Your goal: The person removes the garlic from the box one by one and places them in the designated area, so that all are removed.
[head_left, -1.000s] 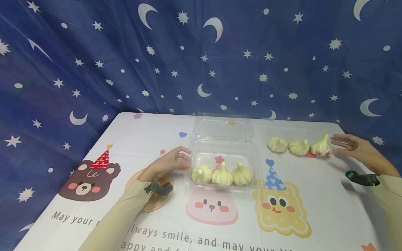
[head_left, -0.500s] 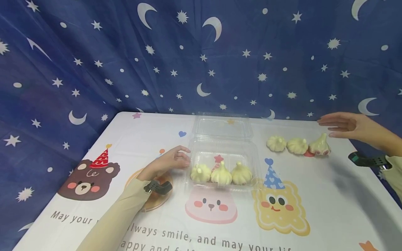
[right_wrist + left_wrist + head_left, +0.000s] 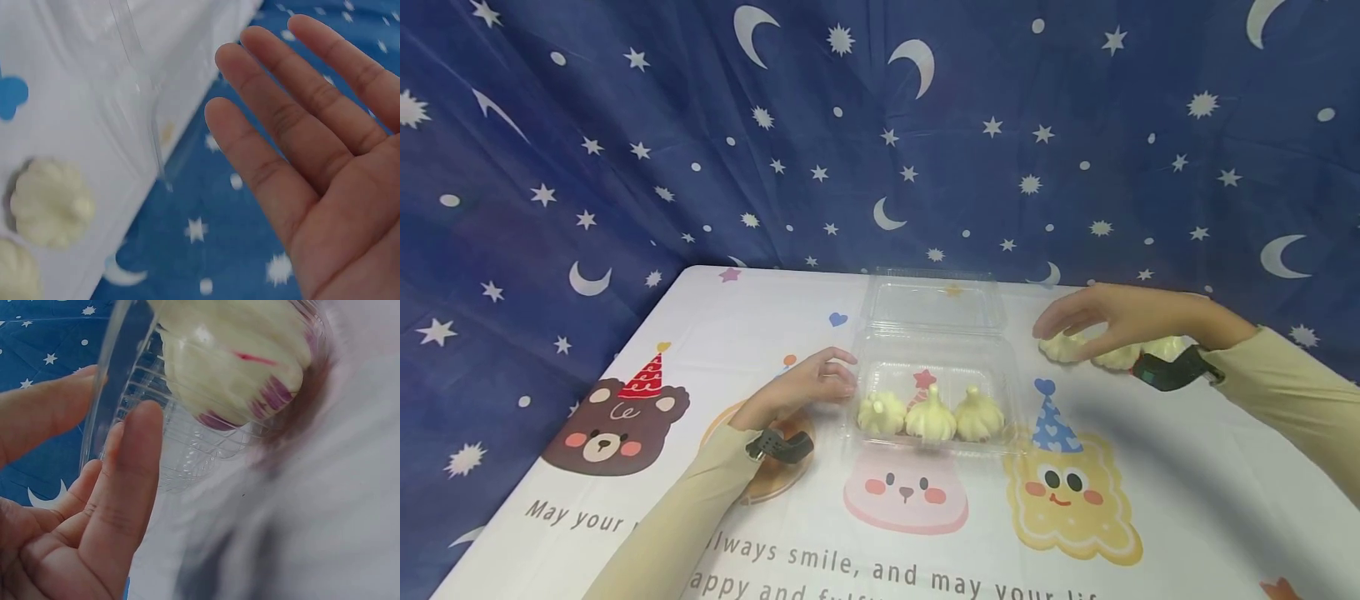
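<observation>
A clear plastic clamshell container [image 3: 940,350] lies open on the table, lid folded back toward the curtain. Three garlic bulbs [image 3: 930,417] sit in a row along its near side. At its left edge my left hand [image 3: 808,383] pinches the rim; the left wrist view has the clear edge between fingers and thumb, close to a purple-marked bulb [image 3: 237,362]. My right hand [image 3: 1112,317] hovers over a second row of three garlic bulbs [image 3: 1060,348], partly hiding them. Its fingers [image 3: 281,119] are extended and hold nothing in the right wrist view.
The white tablecloth [image 3: 797,542] carries printed cartoon figures and lettering. A blue curtain [image 3: 820,150] with moons and stars hangs along the back and left table edges. Each wrist wears a dark strap [image 3: 1176,369].
My right hand has lifted from beside the rightmost garlic bulb and swept left above the row. My left hand and the container have stayed in place.
</observation>
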Demonstrator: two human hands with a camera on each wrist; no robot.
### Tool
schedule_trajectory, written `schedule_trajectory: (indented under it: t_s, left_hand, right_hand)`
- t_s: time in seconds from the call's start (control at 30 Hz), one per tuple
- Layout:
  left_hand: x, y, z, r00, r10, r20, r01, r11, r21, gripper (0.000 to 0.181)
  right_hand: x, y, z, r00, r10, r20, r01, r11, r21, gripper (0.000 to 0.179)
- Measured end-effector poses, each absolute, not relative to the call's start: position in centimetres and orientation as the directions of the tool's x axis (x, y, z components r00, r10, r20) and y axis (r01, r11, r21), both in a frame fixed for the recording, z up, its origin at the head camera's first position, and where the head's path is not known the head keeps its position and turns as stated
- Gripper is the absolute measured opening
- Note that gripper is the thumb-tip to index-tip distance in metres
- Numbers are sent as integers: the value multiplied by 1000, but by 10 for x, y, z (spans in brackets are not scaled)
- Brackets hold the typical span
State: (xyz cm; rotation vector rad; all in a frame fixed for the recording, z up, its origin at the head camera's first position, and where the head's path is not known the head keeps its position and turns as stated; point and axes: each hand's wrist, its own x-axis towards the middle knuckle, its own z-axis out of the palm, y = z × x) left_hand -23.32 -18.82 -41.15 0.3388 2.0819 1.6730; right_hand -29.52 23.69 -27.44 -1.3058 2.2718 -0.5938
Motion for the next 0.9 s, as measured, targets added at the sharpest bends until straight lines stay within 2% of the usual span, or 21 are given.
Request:
schedule_trajectory:
  t_s: [0.1, 0.33, 0.5, 0.7, 0.9]
  left_hand:
    - [-234, -188, -412, -872, 449, -195, -89, 245, 965, 53]
    - [-234, -188, -412, -873, 448, -191, -83, 248, 965, 55]
    - [-233, -188, -411, -872, 453, -187, -78, 250, 965, 56]
    - [-233, -188, -411, -873, 451, -187, -81, 245, 966, 55]
    - [-233, -188, -412, -870, 459, -178, -78, 228, 970, 54]
  right_hand:
    - [-295, 217, -280, -451, -853, -264, -655, 517, -551, 42]
    - [-296, 181, -302, -332, -862, -383, -624, 505, -596, 46]
    - [-300, 164, -315, -290, -847, -445, -608, 522, -598, 46]
    - [-307, 149, -330, -205, -848, -489, -614, 500, -610, 47]
    - [-312, 141, -341, -194, -806, -560, -592, 551, -588, 53]
